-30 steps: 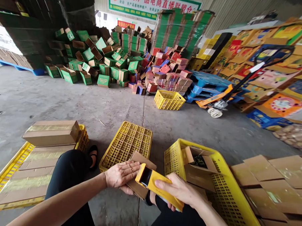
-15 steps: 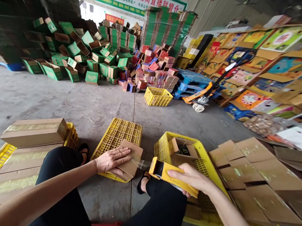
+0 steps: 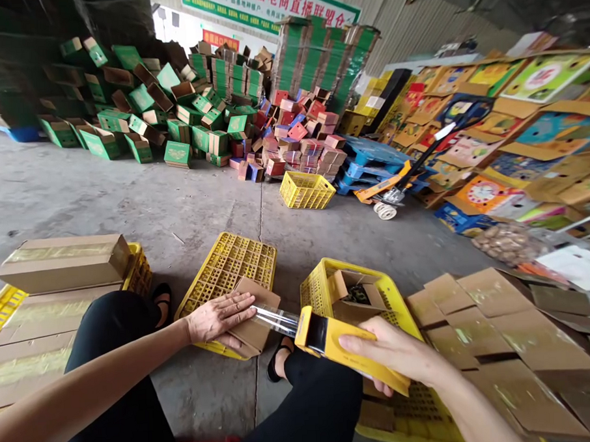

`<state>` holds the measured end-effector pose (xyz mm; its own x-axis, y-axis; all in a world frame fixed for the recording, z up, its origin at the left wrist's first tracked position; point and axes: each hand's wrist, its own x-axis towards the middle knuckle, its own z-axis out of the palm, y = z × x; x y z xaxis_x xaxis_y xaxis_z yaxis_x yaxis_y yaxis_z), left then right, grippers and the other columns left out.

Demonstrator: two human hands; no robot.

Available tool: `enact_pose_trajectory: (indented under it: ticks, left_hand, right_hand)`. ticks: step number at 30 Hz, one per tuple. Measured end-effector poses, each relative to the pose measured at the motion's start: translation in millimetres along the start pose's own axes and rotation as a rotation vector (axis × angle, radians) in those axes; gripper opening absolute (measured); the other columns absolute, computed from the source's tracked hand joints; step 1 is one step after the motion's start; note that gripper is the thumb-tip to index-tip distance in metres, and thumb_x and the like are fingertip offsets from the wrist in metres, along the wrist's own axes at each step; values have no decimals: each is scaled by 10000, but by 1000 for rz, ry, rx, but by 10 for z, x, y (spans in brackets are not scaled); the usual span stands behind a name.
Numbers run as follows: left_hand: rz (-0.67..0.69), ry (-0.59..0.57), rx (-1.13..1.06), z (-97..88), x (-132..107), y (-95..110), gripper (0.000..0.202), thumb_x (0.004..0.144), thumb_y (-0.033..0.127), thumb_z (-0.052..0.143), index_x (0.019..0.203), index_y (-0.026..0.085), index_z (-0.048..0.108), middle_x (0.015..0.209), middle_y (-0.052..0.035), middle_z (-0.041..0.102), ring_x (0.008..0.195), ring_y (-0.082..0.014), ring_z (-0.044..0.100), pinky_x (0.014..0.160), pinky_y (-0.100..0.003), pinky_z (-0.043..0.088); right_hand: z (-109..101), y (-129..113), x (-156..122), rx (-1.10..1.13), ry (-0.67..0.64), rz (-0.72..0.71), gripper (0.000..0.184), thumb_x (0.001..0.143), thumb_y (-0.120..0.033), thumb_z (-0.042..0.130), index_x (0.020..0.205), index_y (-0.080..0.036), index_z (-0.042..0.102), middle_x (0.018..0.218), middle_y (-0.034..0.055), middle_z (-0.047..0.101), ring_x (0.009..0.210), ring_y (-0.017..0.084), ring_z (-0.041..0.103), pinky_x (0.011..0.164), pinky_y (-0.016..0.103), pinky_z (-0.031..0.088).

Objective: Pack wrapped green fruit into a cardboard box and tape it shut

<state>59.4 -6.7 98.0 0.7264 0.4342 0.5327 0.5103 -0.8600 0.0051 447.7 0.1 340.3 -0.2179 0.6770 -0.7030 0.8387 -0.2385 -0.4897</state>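
Note:
My left hand (image 3: 220,320) lies flat on top of a small cardboard box (image 3: 256,327), its fingers stretched toward the strip of clear tape (image 3: 277,319) there. The box rests on an upturned yellow crate (image 3: 232,259) between my knees. In my right hand (image 3: 391,347) is a yellow tape dispenser (image 3: 349,344), gripped by its body to the right of the box. Shiny tape runs taut from the box to the dispenser's front end. Behind the dispenser, a yellow crate (image 3: 393,288) holds an open carton (image 3: 353,300) with dark items inside, too small to make out.
Taped cartons (image 3: 62,264) lie on yellow crates at my left. More cardboard boxes (image 3: 505,329) are stacked at my right. Farther off are a yellow basket (image 3: 307,191), an orange pallet jack (image 3: 389,191), blue pallets (image 3: 370,154) and a heap of green boxes (image 3: 177,153).
My right hand has moved the tape dispenser to the right, away from the box, and a longer stretch of tape shows. My left hand stays on the box.

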Motion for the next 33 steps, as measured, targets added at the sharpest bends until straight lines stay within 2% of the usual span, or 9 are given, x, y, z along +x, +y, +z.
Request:
enact_pose_trajectory:
  ticks: [4, 9, 14, 18, 23, 27, 30, 33]
  left_hand:
    - [-25, -16, -17, 14, -45, 6, 996, 1025, 675, 566, 1747, 178, 93, 1667, -230, 442, 1559, -342, 435, 1293, -504, 360]
    - [-40, -15, -33, 35, -51, 45, 929, 1021, 681, 566, 1742, 242, 179, 1676, -161, 463, 1559, -320, 441, 1308, -485, 340]
    - [-15, 17, -20, 41, -50, 81, 947, 1020, 687, 559, 1744, 210, 177, 1646, -159, 507, 1569, -314, 428, 1305, -483, 351]
    - [-36, 15, -25, 32, -46, 83, 927, 1022, 677, 573, 1739, 216, 209, 1654, -156, 498, 1565, -318, 435, 1298, -491, 363]
    - [-37, -19, -49, 25, -44, 40, 870, 1031, 665, 569, 1724, 227, 277, 1662, -151, 489, 1566, -319, 433, 1315, -490, 333]
    - [-36, -1, -57, 5, -51, 12, 879, 1032, 665, 557, 1734, 244, 238, 1663, -142, 493, 1568, -321, 430, 1301, -494, 360]
    - [-54, 2, -76, -31, -49, 44, 891, 1034, 699, 506, 1740, 243, 211, 1667, -141, 489, 1575, -324, 419, 1299, -506, 359]
    - [-143, -23, -83, -54, -47, 151, 834, 1061, 695, 429, 1738, 259, 213, 1703, -119, 439, 1607, -321, 358, 1311, -521, 332]
  right_hand:
    - [93, 188, 155, 24, 29, 48, 697, 759, -871, 692, 956, -219, 545, 585, 26, 729, 482, 202, 702, 389, 218, 451]
    - [142, 303, 275, 0, -12, 39, 662, 789, -836, 708, 912, -197, 588, 587, 42, 737, 462, 185, 688, 393, 212, 444]
    - [172, 371, 400, 8, -67, 20, 637, 822, -823, 688, 856, -192, 605, 555, 35, 714, 446, 178, 674, 399, 210, 451]
    - [231, 432, 489, 26, -38, 42, 580, 857, -773, 702, 852, -201, 601, 559, 25, 715, 477, 193, 698, 415, 217, 478]
    - [308, 424, 615, 30, -60, 50, 522, 909, -703, 698, 826, -194, 613, 555, 26, 714, 473, 189, 698, 424, 214, 497]
    - [380, 386, 736, 46, -65, 103, 483, 923, -655, 717, 799, -197, 623, 529, 8, 681, 482, 186, 698, 440, 212, 515]
    - [438, 345, 812, 22, -93, 75, 462, 986, -596, 661, 780, -184, 633, 549, 36, 692, 533, 197, 723, 509, 230, 571]
    - [510, 288, 884, -17, -116, 70, 461, 1022, -559, 619, 783, -166, 642, 606, 68, 720, 600, 206, 751, 602, 253, 620]
